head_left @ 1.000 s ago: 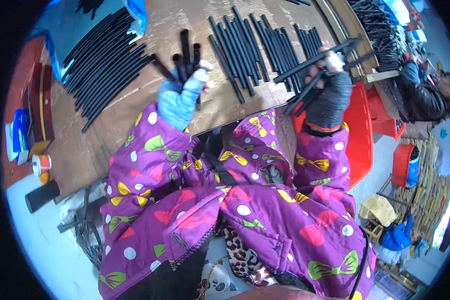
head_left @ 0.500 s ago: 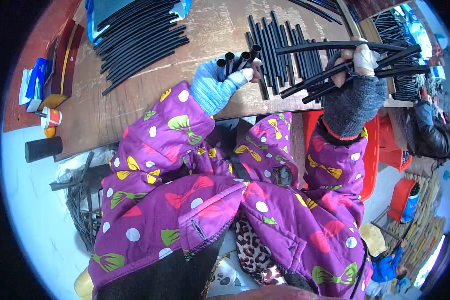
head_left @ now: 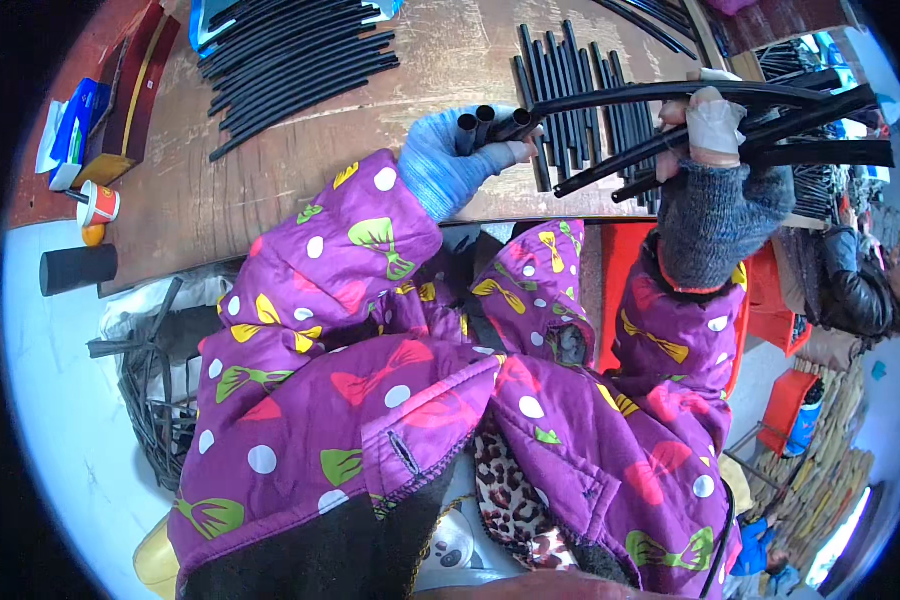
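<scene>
My left hand [head_left: 448, 165], in a light blue glove with bare or taped fingertips, is closed around several black tubes [head_left: 484, 128], their open ends facing up. In my right hand [head_left: 718, 185], which wears a dark grey glove and has tape on a finger, are several longer black strips [head_left: 820, 125] that look flattened at the far right. The left tip of the uppermost strip [head_left: 630, 97] meets the mouth of one tube by my left thumb; whether it is inside cannot be made out. Behind my hands, rows of black tubes [head_left: 560, 90] lie on the wooden table [head_left: 300, 200].
A larger pile of black tubes [head_left: 300, 75] lies at the table's far left, partly on blue plastic. A paper cup [head_left: 100, 205], a blue pack [head_left: 80, 130] and a dark cylinder [head_left: 78, 270] line the left edge. Another person's sleeve [head_left: 855, 285] shows at right.
My hands have come closer together. The uppermost strip's tip, apart from the tubes before, now meets one of them. The view has shifted slightly.
</scene>
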Motion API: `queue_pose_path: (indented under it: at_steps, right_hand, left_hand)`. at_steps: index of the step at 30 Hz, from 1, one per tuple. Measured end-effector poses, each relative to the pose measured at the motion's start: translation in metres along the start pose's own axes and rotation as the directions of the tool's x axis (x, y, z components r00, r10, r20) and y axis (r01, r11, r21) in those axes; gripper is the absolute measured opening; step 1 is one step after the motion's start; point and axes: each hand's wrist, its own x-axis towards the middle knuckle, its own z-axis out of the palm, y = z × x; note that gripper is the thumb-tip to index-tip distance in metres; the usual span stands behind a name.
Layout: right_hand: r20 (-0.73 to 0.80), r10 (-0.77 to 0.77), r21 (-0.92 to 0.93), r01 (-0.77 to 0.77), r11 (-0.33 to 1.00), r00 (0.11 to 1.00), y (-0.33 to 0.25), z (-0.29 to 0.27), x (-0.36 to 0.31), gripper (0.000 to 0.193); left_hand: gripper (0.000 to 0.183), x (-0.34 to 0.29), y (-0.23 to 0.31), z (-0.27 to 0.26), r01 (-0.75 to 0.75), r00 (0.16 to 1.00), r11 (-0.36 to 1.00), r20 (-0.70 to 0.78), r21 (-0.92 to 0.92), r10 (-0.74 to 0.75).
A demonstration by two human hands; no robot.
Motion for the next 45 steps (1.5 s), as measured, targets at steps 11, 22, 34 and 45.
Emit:
queue_pose_path:
  at_steps: [11, 22, 34, 45]
  right_hand:
    - [0.394, 0.069, -0.271, 0.044, 0.962, 0.916, 0.009, 0.002, 0.002, 0.016]
    - [0.053, -0.063, 0.143, 0.055, 0.988, 0.997, 0.008, 0.002, -0.003, 0.035]
    - [0.422, 0.069, -0.122, -0.019, 0.992, 0.904, -0.002, 0.023, -0.008, 0.022]
    - [0.355, 0.116, 0.259, -0.216, 0.941, 0.928, -0.005, -0.003, 0.007, 0.046]
  left_hand:
    - [0.018, -0.001, -0.008, 0.010, -0.054, 0.988, 0.998, -0.148, -0.044, 0.047]
    - [0.017, 0.000, -0.016, 0.006, -0.076, 0.990, 0.994, -0.114, 0.075, 0.085]
    - [0.016, 0.004, -0.024, 0.002, -0.030, 0.995, 0.996, -0.096, 0.086, 0.038]
    - [0.022, 0.002, -0.019, -0.001, -0.066, 0.995, 0.994, -0.072, 0.091, 0.073]
